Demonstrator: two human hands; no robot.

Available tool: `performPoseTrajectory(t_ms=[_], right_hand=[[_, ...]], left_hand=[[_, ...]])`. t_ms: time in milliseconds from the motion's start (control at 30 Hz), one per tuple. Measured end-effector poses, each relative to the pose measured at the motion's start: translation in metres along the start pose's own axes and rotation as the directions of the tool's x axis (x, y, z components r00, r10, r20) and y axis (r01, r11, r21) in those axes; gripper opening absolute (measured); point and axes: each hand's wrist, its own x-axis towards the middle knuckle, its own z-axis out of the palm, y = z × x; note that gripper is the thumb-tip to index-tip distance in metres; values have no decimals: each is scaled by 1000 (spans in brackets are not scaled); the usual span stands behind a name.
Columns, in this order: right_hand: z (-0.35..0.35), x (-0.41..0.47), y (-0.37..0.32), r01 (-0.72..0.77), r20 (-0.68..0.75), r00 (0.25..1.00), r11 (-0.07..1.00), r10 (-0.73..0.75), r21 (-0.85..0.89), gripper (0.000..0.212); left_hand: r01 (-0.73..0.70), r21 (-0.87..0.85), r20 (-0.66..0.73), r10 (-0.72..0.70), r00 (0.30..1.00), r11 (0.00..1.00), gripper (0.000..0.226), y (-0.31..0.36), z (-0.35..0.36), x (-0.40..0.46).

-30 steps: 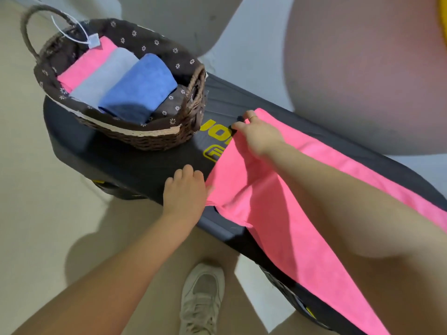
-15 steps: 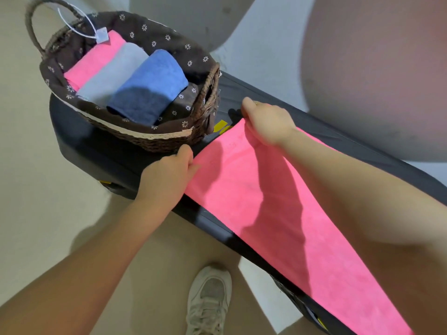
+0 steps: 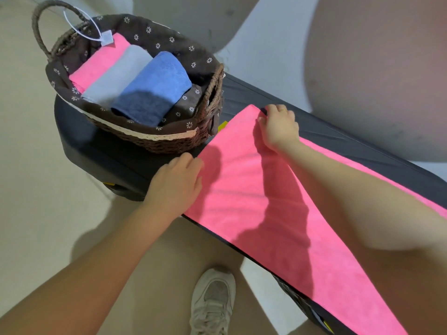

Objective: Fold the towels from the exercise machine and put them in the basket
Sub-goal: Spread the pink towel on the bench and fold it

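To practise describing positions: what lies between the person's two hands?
In the head view, only the end of the pink towel, spread flat on the black exercise machine, lies between the left hand and right hand.

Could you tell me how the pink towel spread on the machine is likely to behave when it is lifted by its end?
The pink towel lies flat along the machine, so it is probably floppy and would sag between the hands. It looks thin, likely light. Its fuzzy surface should grip, not slip.

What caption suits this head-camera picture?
Both hands, left and right, spread a pink towel on the exercise machine beside a wicker basket holding three folded towels.
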Motion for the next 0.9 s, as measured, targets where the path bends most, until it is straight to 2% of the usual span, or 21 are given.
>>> performPoseTrajectory(t_ms=[33, 100, 200, 300, 400, 500, 567, 667, 733, 833, 900], right_hand=[[0, 4, -1, -2, 13, 1000, 1000, 2, -22, 36], [0, 9, -5, 25, 3, 1000, 997, -25, -67, 35], [4, 19, -14, -22, 18, 1000, 999, 23, -39, 33], [4, 26, -17, -62, 39, 997, 998, 63, -30, 32], [-2, 34, -13, 60, 6, 998, 993, -59, -99, 25], [-10, 42, -11, 130, -71, 989, 991, -129, 9, 19], [-13, 44, -16, 136, -133, 984, 982, -119, 128, 23], [-12, 35, -20, 123, -80, 991, 978, -110, 170, 27], [-13, 20, -12, 146, -30, 989, 973, -142, 177, 36], [-22, -14, 23, 146, 6, 989, 978, -148, 151, 48], [-32, -38, 60, 111, 71, 990, 989, -119, 98, 52]], left_hand=[[-50, -14, -20, 50, 999, 999, 11, 5, 3, 5], [-143, -16, -11, 143, 990, 990, 28, 14, 11, 14], [-214, -8, 105, 214, 971, 977, 46, 27, 21, 29], [-156, -63, 212, 166, 963, 986, 67, 31, 26, 38], [-151, 50, 220, 136, 966, 987, 67, 28, 33, 38], [-144, 86, 240, 120, 963, 986, 71, 23, 37, 40], [-118, 103, 252, 89, 964, 988, 76, 23, 39, 40], [-26, 96, 240, 2, 971, 995, 88, 24, 39, 40], [6, 155, 252, -45, 967, 988, 95, 29, 35, 41], [40, 169, 242, -81, 967, 985, 87, 38, 33, 41], [-3, 141, 225, -29, 974, 990, 84, 52, 28, 42]])
